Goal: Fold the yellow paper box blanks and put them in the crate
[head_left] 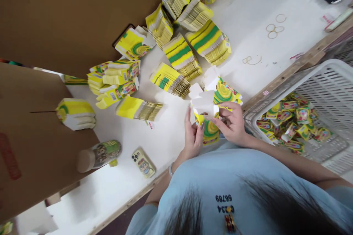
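Note:
Close to my body, at the table's near edge, a small yellow and green printed carton (pixel 210 132) is held between both hands, its white flaps standing up. My left hand (pixel 193 136) grips its left side, thumb across the front. On the other side my right hand (pixel 232 123) pinches the carton's edge with thumb and fingers. Another carton with a white flap (pixel 224 91) lies just beyond my right hand. Several stacks of flat cartons (pixel 182 57) spread over the table farther out, the nearest stack (pixel 171 79) just beyond the held one.
A white plastic basket (pixel 331 77) at the right holds several small filled-looking cartons (pixel 295 121). Rubber bands (pixel 273 31) lie on the white tabletop. A phone (pixel 143 162) and a jar (pixel 100 154) are at the left, beside large brown cardboard boxes (pixel 41 147).

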Motion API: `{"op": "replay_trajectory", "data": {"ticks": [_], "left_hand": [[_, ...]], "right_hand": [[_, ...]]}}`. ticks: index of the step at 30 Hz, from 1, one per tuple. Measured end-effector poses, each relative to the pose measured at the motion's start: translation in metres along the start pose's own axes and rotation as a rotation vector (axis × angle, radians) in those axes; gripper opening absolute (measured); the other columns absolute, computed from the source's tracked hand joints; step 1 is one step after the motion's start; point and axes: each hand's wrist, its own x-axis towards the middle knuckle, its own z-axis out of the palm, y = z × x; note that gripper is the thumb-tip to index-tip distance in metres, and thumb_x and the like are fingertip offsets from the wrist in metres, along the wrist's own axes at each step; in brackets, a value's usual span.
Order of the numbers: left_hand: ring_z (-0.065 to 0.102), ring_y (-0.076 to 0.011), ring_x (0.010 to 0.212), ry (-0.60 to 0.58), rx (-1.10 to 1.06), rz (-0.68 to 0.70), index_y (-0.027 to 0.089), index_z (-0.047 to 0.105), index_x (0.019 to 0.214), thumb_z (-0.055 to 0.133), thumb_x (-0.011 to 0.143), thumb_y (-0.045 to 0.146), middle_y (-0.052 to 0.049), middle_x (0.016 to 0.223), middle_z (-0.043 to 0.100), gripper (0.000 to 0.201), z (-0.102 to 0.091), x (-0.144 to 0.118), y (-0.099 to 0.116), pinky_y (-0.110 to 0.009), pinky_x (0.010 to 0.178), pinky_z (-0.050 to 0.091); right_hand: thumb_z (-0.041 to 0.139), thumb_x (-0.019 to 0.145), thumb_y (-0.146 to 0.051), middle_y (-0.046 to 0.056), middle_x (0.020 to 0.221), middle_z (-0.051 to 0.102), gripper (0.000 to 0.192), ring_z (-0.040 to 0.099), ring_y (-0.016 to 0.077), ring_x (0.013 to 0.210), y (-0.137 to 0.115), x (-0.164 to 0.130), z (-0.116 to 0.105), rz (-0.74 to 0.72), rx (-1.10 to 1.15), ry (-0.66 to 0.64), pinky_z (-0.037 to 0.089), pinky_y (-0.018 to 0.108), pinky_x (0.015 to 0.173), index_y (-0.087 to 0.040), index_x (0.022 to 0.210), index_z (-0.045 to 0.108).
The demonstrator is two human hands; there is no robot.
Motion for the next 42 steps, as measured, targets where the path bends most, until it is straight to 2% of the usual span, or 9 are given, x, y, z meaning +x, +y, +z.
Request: {"op": "replay_trajectory", "data": {"ticks": [3, 7, 11, 17, 21, 26, 31, 38, 42], "left_hand": [[0.076, -0.0168, 0.086, -0.089, -0.113, 0.014, 0.036, 0.005, 0.161, 0.051, 0.105, 0.046, -0.007, 0.115, 0.076, 0.073, -0.001, -0.01, -0.009, -0.032, 0.08, 0.062], [0.074, -0.0161, 0.086, -0.26, -0.168, -0.031, 0.033, 0.026, 0.155, 0.053, 0.105, 0.043, -0.008, 0.116, 0.074, 0.058, -0.011, -0.014, -0.015, -0.028, 0.076, 0.059], [0.069, -0.017, 0.093, -0.293, -0.122, -0.07, 0.023, 0.058, 0.126, 0.057, 0.103, 0.043, -0.008, 0.112, 0.07, 0.031, -0.013, -0.006, -0.006, -0.028, 0.08, 0.056], [0.069, -0.0145, 0.077, -0.15, -0.05, -0.128, 0.029, 0.031, 0.158, 0.049, 0.102, 0.06, -0.01, 0.118, 0.074, 0.067, -0.002, -0.002, 0.002, -0.027, 0.067, 0.057], [0.072, -0.0186, 0.074, -0.153, -0.02, -0.128, 0.017, 0.066, 0.131, 0.046, 0.098, 0.07, -0.015, 0.111, 0.077, 0.066, -0.003, -0.001, 0.003, -0.025, 0.053, 0.055], [0.061, -0.0121, 0.056, -0.092, 0.106, -0.137, 0.02, 0.07, 0.121, 0.057, 0.098, 0.059, -0.005, 0.084, 0.076, 0.047, -0.004, 0.004, 0.01, -0.025, 0.056, 0.054], [0.055, -0.0084, 0.051, -0.092, 0.064, -0.07, 0.024, 0.053, 0.13, 0.06, 0.099, 0.052, 0.0, 0.082, 0.071, 0.042, 0.0, 0.006, 0.009, -0.021, 0.051, 0.047], [0.058, -0.0129, 0.057, -0.189, 0.182, 0.085, 0.026, 0.029, 0.154, 0.041, 0.108, 0.045, 0.002, 0.076, 0.064, 0.052, -0.005, 0.005, -0.004, -0.024, 0.055, 0.047], [0.064, -0.02, 0.08, -0.124, 0.536, 0.365, 0.023, 0.06, 0.133, 0.037, 0.109, 0.043, -0.006, 0.089, 0.069, 0.039, -0.02, 0.048, -0.001, -0.035, 0.076, 0.053]], "right_hand": [[0.071, 0.095, -0.034, 0.005, 0.098, 0.077, 0.018, 0.075, 0.0177, 0.086, 0.0, -0.003, -0.008, -0.054, -0.059, -0.071, 0.06, 0.03, 0.078, -0.027, 0.111, 0.069], [0.067, 0.097, -0.045, 0.002, 0.086, 0.076, 0.024, 0.07, 0.0147, 0.071, -0.002, 0.004, -0.019, 0.191, 0.048, -0.274, 0.055, 0.026, 0.063, -0.023, 0.104, 0.072], [0.062, 0.097, -0.052, -0.004, 0.059, 0.057, 0.043, 0.052, 0.0104, 0.053, -0.002, 0.007, -0.023, 0.263, 0.036, -0.301, 0.044, 0.023, 0.052, -0.021, 0.067, 0.061], [0.064, 0.098, -0.049, 0.005, 0.094, 0.081, 0.035, 0.076, 0.0182, 0.084, 0.007, 0.0, -0.035, 0.091, -0.092, -0.228, 0.062, 0.03, 0.075, -0.026, 0.123, 0.071], [0.066, 0.09, -0.064, 0.01, 0.12, 0.08, 0.05, 0.076, 0.0262, 0.112, 0.007, 0.002, -0.052, -0.159, -0.114, -0.488, 0.063, 0.042, 0.097, -0.027, 0.123, 0.076], [0.07, 0.094, -0.037, 0.01, 0.125, 0.076, 0.043, 0.077, 0.0224, 0.106, -0.012, 0.004, -0.048, 0.251, -0.014, -0.56, 0.067, 0.037, 0.085, -0.025, 0.136, 0.066], [0.071, 0.086, -0.019, 0.005, 0.11, 0.077, 0.051, 0.077, 0.0164, 0.088, -0.019, 0.008, -0.048, 0.518, 0.167, -0.603, 0.065, 0.03, 0.075, -0.023, 0.135, 0.06], [0.076, 0.087, -0.044, 0.004, 0.099, 0.081, 0.039, 0.076, 0.0147, 0.083, -0.011, 0.018, -0.052, 0.604, 0.351, -0.68, 0.064, 0.026, 0.072, -0.021, 0.119, 0.076], [0.073, 0.083, -0.065, 0.006, 0.093, 0.081, 0.047, 0.075, 0.0193, 0.077, -0.01, 0.022, -0.086, 0.613, 0.065, -0.425, 0.062, 0.032, 0.064, -0.021, 0.1, 0.08]]}}
